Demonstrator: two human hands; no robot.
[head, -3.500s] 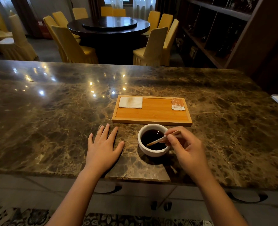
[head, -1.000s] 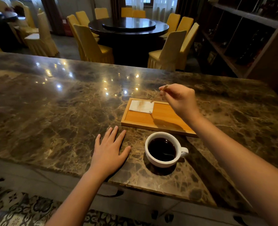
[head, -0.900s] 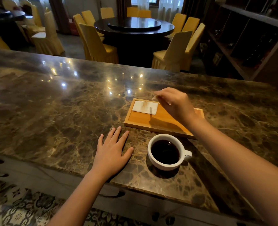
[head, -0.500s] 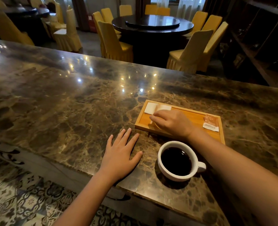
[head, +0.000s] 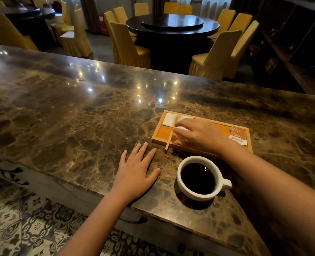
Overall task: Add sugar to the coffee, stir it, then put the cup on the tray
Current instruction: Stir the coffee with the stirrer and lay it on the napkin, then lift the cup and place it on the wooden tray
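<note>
A white cup (head: 185, 192) full of black coffee stands on the marble counter (head: 69, 115), its handle to the right, just in front of the wooden tray (head: 161, 134). On the tray lie a white napkin (head: 168, 119) at its left end and an orange sugar packet (head: 238, 134) at its right end. A thin wooden stir stick (head: 170, 134) lies slanted from the napkin across the tray's front rim. My right hand (head: 199, 134) hovers low over the tray, fingers loose, fingertips beside the stick. My left hand (head: 134, 174) rests flat on the counter, left of the cup.
The counter's near edge runs diagonally just behind the cup and my left hand. Beyond the counter stand a dark round table (head: 172, 24) and several yellow-covered chairs (head: 129, 47). Dark wooden shelving (head: 299, 43) fills the right side.
My right hand lifted the stick out of the cup, carried it to the tray and laid it down by the napkin. The left hand stayed flat. The view shifted left.
</note>
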